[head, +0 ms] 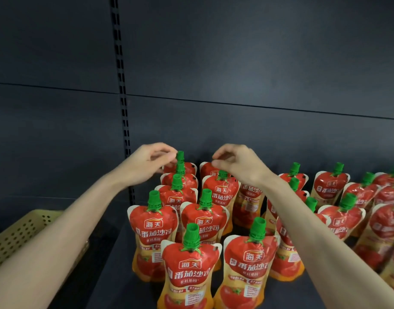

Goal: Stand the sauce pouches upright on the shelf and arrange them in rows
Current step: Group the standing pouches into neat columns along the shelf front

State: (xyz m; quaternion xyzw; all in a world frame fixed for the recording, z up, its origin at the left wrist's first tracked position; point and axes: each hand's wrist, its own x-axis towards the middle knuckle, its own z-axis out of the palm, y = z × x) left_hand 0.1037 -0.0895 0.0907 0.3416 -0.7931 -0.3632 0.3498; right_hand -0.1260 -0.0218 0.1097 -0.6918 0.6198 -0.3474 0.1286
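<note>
Several red tomato sauce pouches with green caps stand upright in rows on the dark shelf (129, 286). My left hand (144, 161) pinches the green cap of the rearmost pouch (180, 159) in the left row. My right hand (234, 161) reaches over the rearmost pouch (208, 169) of the second row, fingers curled at its top; its cap is hidden by the hand. Two pouches (190, 270) (249, 262) stand nearest me at the front. More pouches (338, 219) fill rows to the right, partly behind my right forearm.
A yellow perforated plastic basket (20, 233) sits at the left, under my left forearm. The dark back panel and a slotted upright (122, 97) rise behind the shelf. Bare shelf lies left of the pouch rows.
</note>
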